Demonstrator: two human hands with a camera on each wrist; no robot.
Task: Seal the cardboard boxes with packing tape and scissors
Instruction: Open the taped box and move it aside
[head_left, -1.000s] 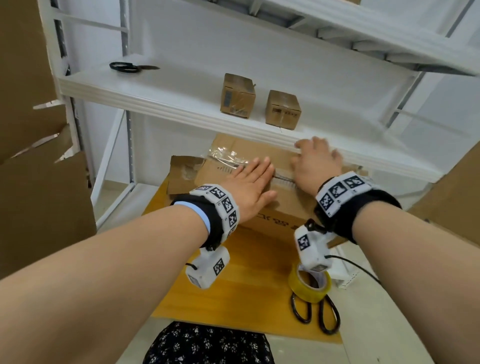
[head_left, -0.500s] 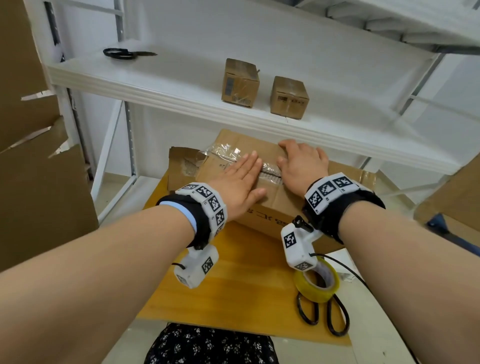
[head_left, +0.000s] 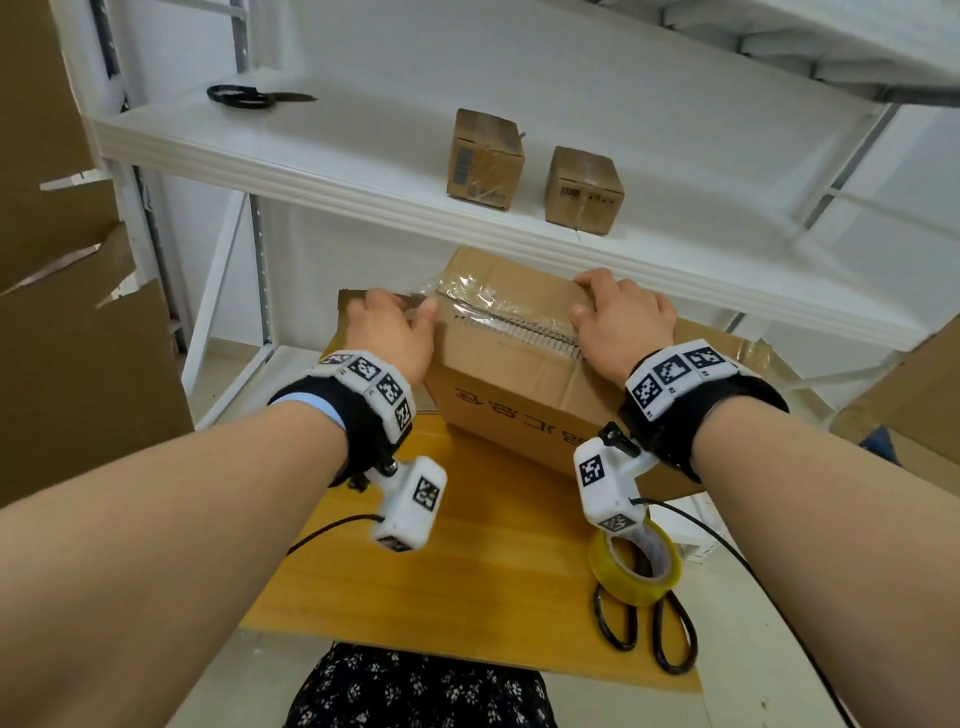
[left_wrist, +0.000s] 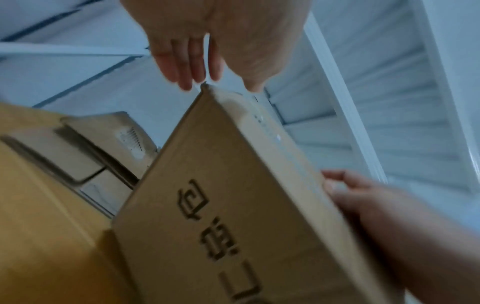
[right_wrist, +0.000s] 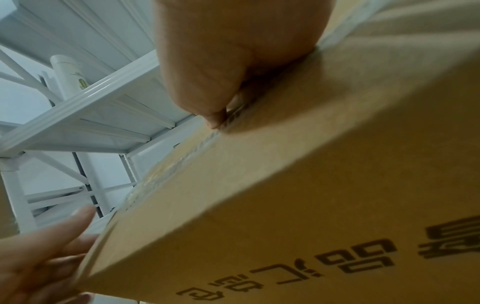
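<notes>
Shifted since half second back: left hand (head_left: 392, 332) off box top, now at left end, fingers over edge, thumb on crinkled tape (head_left: 470, 291). Cardboard box (head_left: 519, 395) on wooden board (head_left: 441, 566), under white shelf (head_left: 363, 171). Right hand (head_left: 621, 322) flat on right end, fingers relaxed, pressing, gripping nothing. Advise: rub wrinkles flat along seam, press tape ends down both sides. Tape roll (head_left: 636, 569) and scissors (head_left: 647, 631) near right, untouched. Two small boxes (head_left: 535, 169) on shelf.
</notes>
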